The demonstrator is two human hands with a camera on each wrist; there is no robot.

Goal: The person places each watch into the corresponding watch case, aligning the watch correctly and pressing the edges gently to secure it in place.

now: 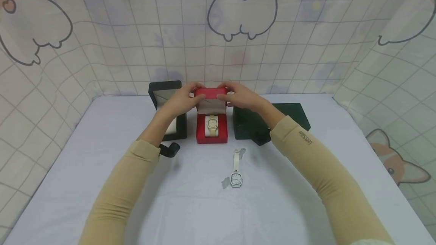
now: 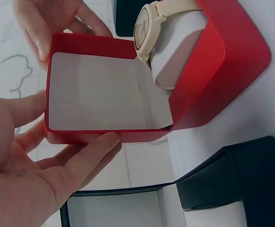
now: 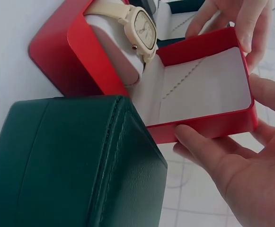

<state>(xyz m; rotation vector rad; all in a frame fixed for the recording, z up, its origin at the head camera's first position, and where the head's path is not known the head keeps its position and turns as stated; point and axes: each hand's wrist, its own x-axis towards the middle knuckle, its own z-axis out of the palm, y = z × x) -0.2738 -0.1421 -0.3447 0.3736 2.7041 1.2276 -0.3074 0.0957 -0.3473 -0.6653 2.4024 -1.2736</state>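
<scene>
A red watch box (image 1: 201,134) stands with its lid (image 1: 211,93) raised, at the back middle of the table. Inside its base, a cream watch (image 1: 212,123) is wrapped round a white cushion (image 3: 111,47). My left hand (image 1: 181,100) grips the lid's left top corner, thumb at the front edge and fingers around the side. At the right corner, my right hand (image 1: 242,96) holds the lid the same way. The lid's pale lining (image 2: 94,94) faces me. In front of the box a white-strapped watch (image 1: 236,179) lies face up on the table.
An open dark green box (image 1: 182,127) stands left of the red box, partly behind my left arm. Close on the right is a closed green box (image 1: 289,112), partly hidden by my right forearm. A patterned curtain (image 1: 190,56) hangs behind the table (image 1: 204,207).
</scene>
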